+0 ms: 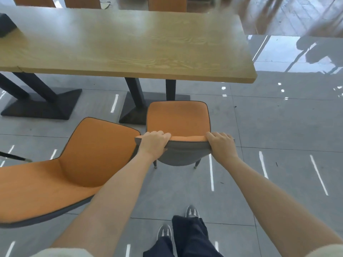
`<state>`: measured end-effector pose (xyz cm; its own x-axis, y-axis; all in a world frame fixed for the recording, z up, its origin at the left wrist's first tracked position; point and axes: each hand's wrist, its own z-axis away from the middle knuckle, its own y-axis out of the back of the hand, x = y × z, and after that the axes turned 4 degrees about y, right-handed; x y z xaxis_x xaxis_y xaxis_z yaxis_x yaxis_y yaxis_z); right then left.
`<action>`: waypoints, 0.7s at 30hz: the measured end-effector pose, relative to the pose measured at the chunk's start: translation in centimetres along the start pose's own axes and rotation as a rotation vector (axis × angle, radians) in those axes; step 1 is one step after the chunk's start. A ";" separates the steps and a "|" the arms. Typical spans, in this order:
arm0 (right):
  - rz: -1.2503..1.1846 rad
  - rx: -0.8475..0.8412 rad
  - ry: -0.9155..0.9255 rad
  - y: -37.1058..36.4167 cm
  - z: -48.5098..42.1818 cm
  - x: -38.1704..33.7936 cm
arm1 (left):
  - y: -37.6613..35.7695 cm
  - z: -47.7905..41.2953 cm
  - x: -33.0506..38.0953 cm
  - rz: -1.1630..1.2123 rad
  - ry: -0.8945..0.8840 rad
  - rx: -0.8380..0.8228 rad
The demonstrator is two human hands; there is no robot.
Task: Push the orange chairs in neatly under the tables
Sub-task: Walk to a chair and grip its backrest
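Both hands gripping a chair back, feet planted on grey tiles.
I'm clasping the orange chair (178, 117) with left hand (155, 143) and right hand (221, 145); it's standing just short of the table (130, 43) edge, a second chair (61, 169) lying angled beside it.

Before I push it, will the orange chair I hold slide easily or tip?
The chair probably slides easily: the floor tiles look glossy. It may tip forward, since the left hand and right hand push at the backrest top. Thin legs suggest lightness.
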<state>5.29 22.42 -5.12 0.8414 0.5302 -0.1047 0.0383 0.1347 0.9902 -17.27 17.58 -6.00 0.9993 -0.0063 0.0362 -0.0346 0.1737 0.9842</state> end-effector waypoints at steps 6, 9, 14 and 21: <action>0.020 -0.050 0.062 0.7 -4.0 3.0 | 0.8 -3.3 0.7 0.010 0.055 -0.022; 0.038 -0.068 0.084 1.0 -5.4 4.1 | 1.1 -4.6 1.1 0.026 0.081 -0.015; 0.028 -0.074 0.134 1.4 -7.3 4.9 | 1.9 -6.1 1.0 0.045 0.121 -0.027; 0.028 -0.078 0.167 2.0 -8.8 5.2 | 3.3 -6.9 1.0 0.079 0.173 -0.028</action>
<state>5.00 32.82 -4.48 0.7398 0.6657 -0.0973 -0.0316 0.1788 0.9834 -16.27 24.95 -3.93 0.9809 0.1772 0.0805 -0.1151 0.1945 0.9741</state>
